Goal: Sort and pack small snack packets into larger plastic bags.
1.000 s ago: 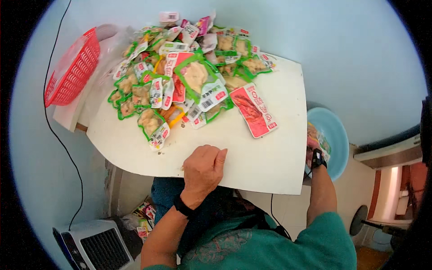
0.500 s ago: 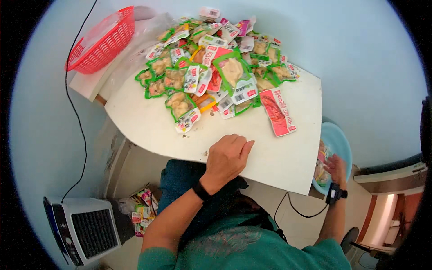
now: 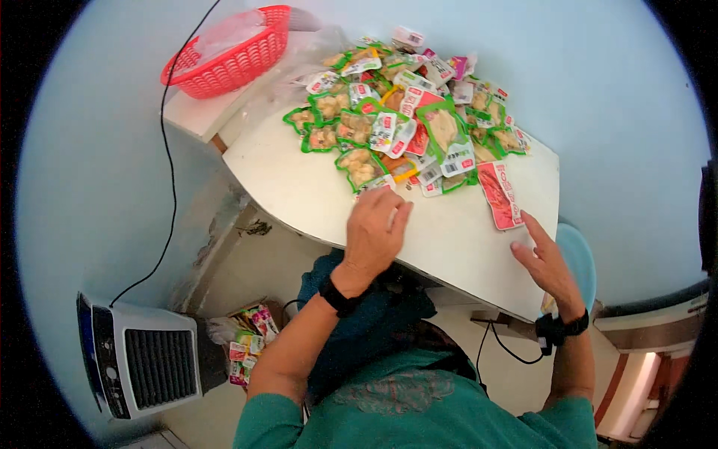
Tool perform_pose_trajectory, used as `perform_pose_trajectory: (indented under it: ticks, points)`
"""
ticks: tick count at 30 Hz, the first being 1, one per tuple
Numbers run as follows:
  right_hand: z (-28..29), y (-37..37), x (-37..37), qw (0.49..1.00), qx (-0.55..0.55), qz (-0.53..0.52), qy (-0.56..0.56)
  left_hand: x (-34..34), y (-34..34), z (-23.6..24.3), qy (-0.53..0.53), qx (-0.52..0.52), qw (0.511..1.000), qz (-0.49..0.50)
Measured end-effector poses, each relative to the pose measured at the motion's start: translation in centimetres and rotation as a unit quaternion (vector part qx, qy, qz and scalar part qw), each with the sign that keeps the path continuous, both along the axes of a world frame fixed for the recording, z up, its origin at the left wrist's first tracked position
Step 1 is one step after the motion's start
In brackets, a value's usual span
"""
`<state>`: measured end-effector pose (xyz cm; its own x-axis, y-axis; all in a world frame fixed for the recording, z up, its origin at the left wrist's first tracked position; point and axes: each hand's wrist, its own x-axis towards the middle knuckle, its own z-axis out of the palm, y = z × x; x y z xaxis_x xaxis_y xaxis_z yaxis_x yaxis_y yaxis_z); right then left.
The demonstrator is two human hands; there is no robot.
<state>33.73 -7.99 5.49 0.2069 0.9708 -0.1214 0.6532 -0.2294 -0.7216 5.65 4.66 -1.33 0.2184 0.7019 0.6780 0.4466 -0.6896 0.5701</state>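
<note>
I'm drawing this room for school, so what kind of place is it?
Maybe a little indoor workroom or a corner of a home; I can't tell which. The clues are a white table with a big heap of sealed food packets, plus a red basket nearby.

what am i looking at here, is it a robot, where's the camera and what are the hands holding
No robot: these are a person's two bare hands. A wide fisheye camera on the person's head looks down, so straight edges bend near the rim. On the white, curved-edged table lies a heap of small sealed plastic packets, many green-edged. The left hand is at the near end of a clear, green-edged packet; I can't tell if it grips it. The right hand is open and empty, index fingertip beside a flat, red-and-white rectangular packet. A light-blue round basin sits right of the table.
</note>
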Motion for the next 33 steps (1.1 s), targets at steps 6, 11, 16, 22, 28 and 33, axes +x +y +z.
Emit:
perform_pose_trajectory:
  ticks: [6, 11, 16, 22, 28, 33]
  points:
    - [-2.1, 4.2, -1.8, 0.966, -0.070, 0.120, -0.219, -7.3, 4.8, -1.8, 0.037, 0.016, 0.993, 0.111]
    - [-3.3, 6.6, -1.4, 0.947, -0.059, 0.135, -0.285, -11.0, 7.7, -1.5, 0.083, -0.093, 0.979, 0.163]
    - [-3.1, 9.2, 2.2, 0.944, -0.090, 0.113, -0.295, -12.9, 9.8, -3.4, 0.130, -0.064, 0.959, 0.243]
    - [5.7, 10.0, -8.2, 0.920, -0.032, 0.171, -0.350, -12.5, 8.9, -2.8, 0.154, -0.084, 0.954, 0.241]
    - [6.7, 13.4, -19.4, 0.938, 0.109, 0.304, -0.126, -12.7, 8.9, -2.9, 0.135, -0.093, 0.957, 0.239]
    - [4.8, 21.4, -23.6, 0.899, 0.190, 0.374, -0.124, -12.3, 8.9, -2.6, 0.125, -0.090, 0.962, 0.227]
